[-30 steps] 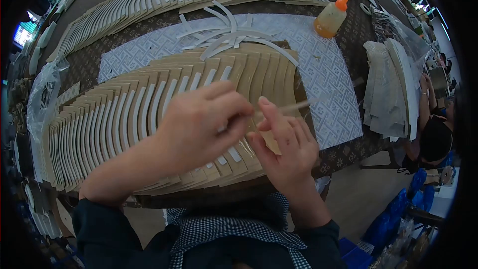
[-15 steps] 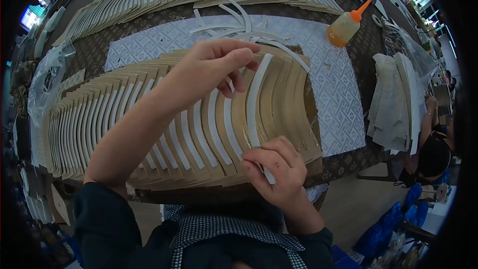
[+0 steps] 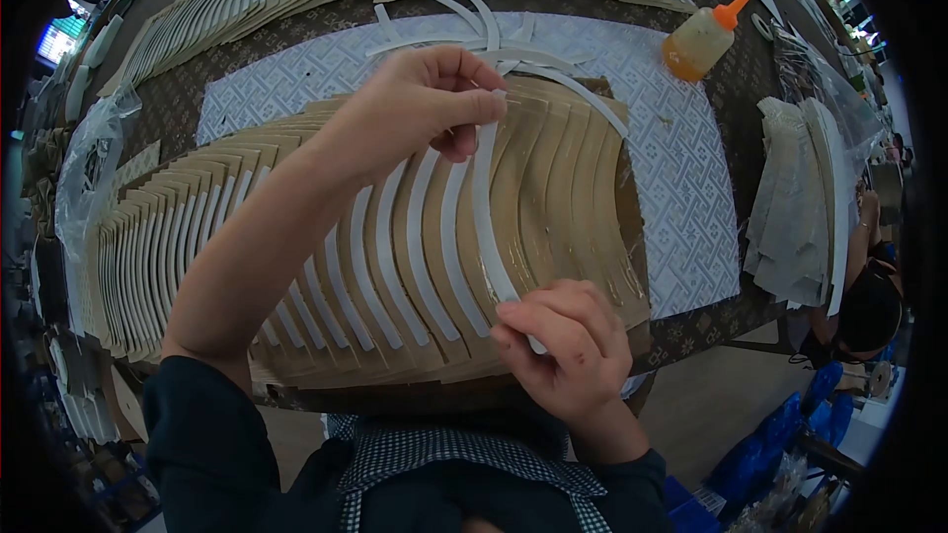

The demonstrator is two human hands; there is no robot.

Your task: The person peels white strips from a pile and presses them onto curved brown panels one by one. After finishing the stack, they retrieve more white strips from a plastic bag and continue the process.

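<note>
1. Firmly, each grip pinched one end of the strip [image 3: 483, 207]: the left hand [image 3: 425, 109] held the far end, the right hand [image 3: 563, 345] the near end.
2. It lay stretched along a tan piece [image 3: 518, 197] in the fanned row [image 3: 247, 237].
3. Keeping it taut and matched to the curve before pressing would likely seat it cleanly.
4. The left forearm crossed the row diagonally, and the right hand curled low by the counter [image 3: 691, 321] edge.
</note>
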